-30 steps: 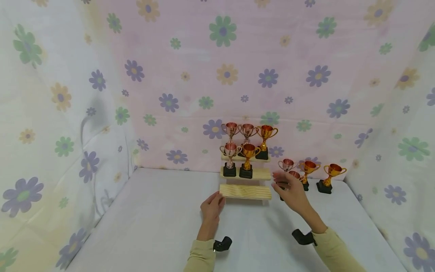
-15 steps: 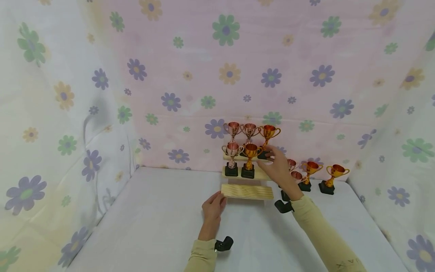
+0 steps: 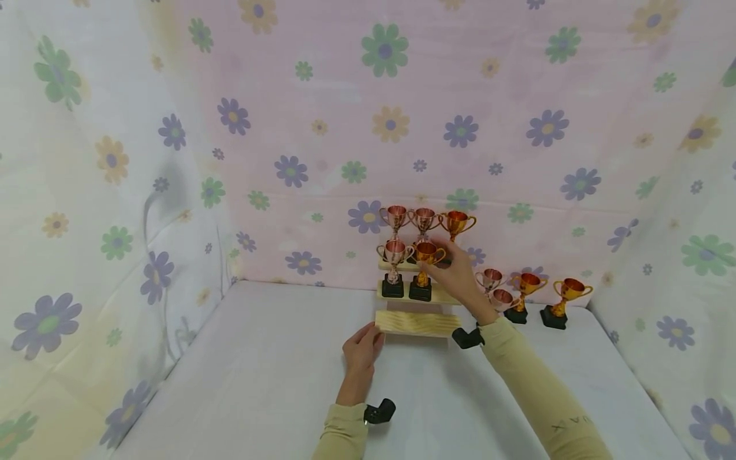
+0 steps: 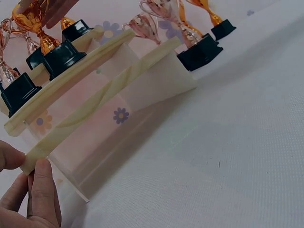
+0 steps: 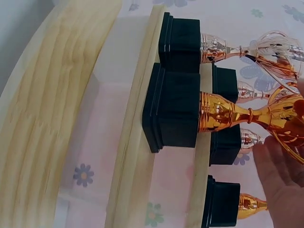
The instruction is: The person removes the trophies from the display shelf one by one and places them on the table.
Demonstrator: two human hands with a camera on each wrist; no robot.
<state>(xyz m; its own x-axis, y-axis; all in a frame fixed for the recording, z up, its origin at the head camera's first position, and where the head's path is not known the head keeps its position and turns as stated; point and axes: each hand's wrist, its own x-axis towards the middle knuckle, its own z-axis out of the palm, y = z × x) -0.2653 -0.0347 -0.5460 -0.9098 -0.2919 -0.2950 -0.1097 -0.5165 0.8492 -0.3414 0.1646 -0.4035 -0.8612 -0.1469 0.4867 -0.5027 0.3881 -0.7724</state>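
1. Floral-print pink cloth behind the three-tier wooden shelf; white-covered table under and around that shelf.
2. Gold trophy cup at about the middle of the shelf's middle tier, upright, black base resting on the board.
3. Right hand reaching in from the shelf's right side, thumb and fingers about the bowl of that cup: grasping it, by the look. Cannot tell how firmly.
4. Changed within the last second: right hand gone from the space right of the shelf, past the top tier's right end, to the middle tier. No visible shift in the cup's place on its tier.
5. Meaning, as a judgement: handling now centred on a cup already on the shelf, rather than on any of those beside it.
6. Rose-gold trophy cup upright at the middle tier's left end, just beside the gold one.
7. Left hand unmoved at the bottom tier's left end, pinching the board between thumb above and fingers below; probably steadying the shelf.
8. Two rose-gold cups and a gold cup along the top tier, gold at the right end.
9. Right of the shelf, on the table: two more rose-gold trophies nearest, then two gold trophies farther out, apart from the hands.
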